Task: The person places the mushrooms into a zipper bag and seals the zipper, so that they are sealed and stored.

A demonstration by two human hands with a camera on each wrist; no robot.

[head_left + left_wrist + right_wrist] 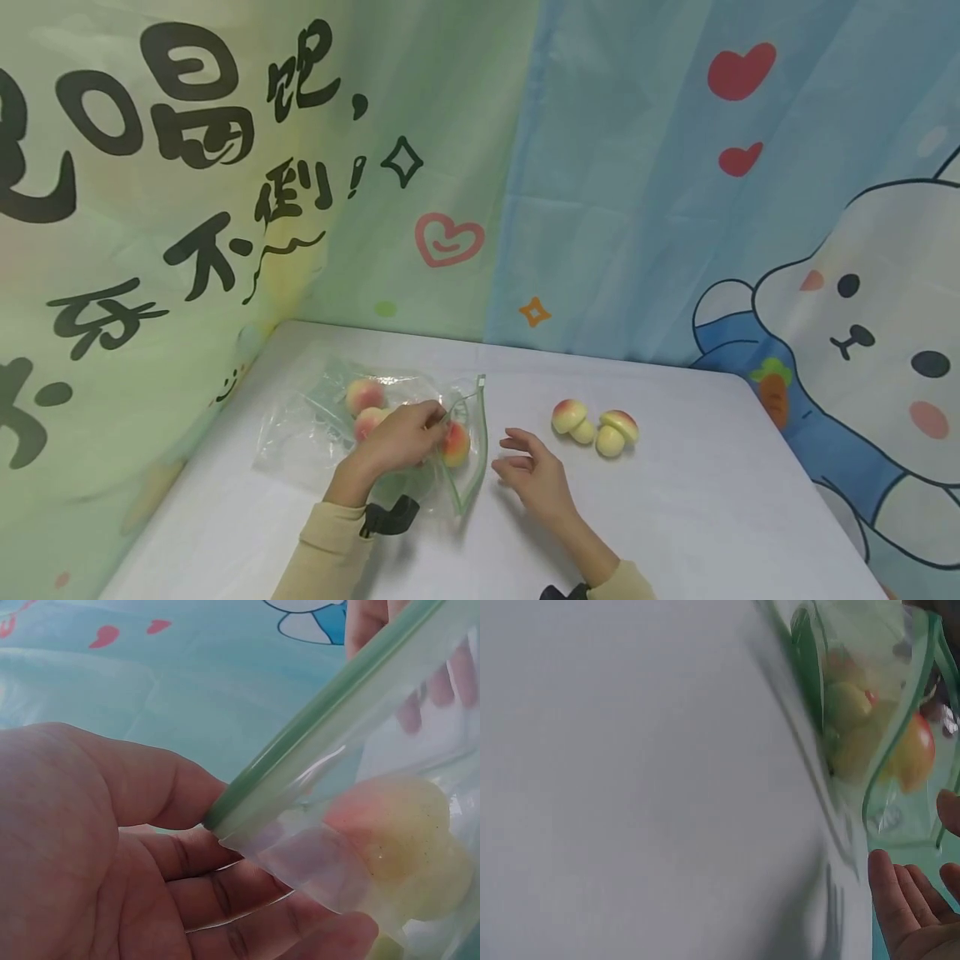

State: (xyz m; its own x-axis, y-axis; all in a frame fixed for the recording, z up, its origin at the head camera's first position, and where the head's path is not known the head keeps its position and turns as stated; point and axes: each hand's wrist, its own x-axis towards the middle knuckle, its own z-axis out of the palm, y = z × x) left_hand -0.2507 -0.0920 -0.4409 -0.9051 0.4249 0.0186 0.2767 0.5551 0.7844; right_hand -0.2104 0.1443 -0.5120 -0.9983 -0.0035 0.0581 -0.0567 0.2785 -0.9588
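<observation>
A clear bag with a green rim (480,450) lies on the white table, its mouth facing right. Several pink-and-yellow toy pieces are inside, one of them (455,444) near the mouth. My left hand (397,437) pinches the bag's green edge (300,735) between thumb and forefinger, and a toy piece (397,840) shows through the film beside it. Just right of the mouth, my right hand (536,479) hovers with relaxed fingers, holding nothing; in the right wrist view its fingers (900,900) are below the bag (885,750), apart from it.
Two mushroom-shaped toys, one (573,420) beside the other (617,432), lie on the table (712,500) to the right of my right hand. A printed curtain (600,208) hangs behind the table and along its left side.
</observation>
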